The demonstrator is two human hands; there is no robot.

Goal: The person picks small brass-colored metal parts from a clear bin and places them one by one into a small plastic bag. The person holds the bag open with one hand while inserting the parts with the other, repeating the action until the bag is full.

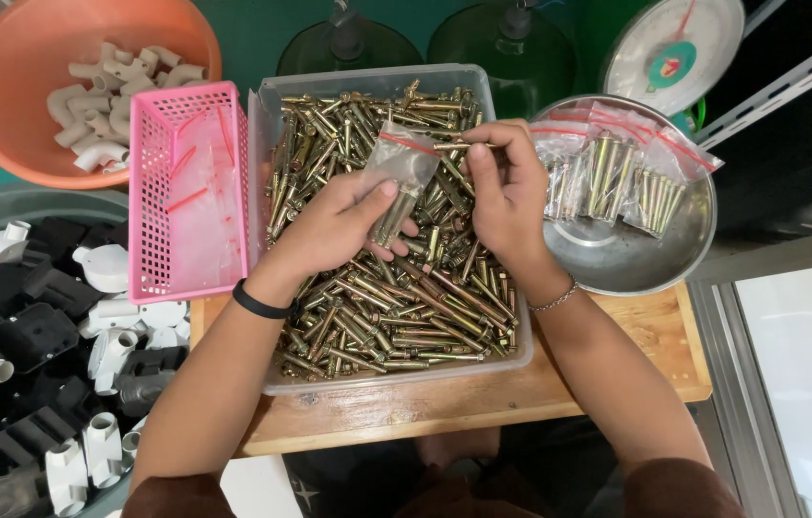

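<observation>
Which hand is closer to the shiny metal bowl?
Right. The right hand is just beside the metal bowl's left rim, over the bolts. The left hand is farther left, holding a small bag.

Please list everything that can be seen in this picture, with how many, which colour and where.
anchor bolts: many, brass-coloured, heaped in the clear bin
clear bin: one, transparent plastic, centre, on the wooden board
wooden board: one, light brown, under the bin
small zip bag: one, clear with a red strip, a few bolts inside, held above the bin
pink basket: one, left of the bin, with empty clear bags inside
metal bowl: one, silver, right of the bin
filled bags: several, clear, with bolts, in the metal bowl
orange basin: one, top left
pipe elbows: many, off-white, in the orange basin
junction boxes: many, white and black, lower left
dial scale: one, white face, top right
left hand: holds the small zip bag
right hand: holds one bolt at the bag's mouth
</observation>
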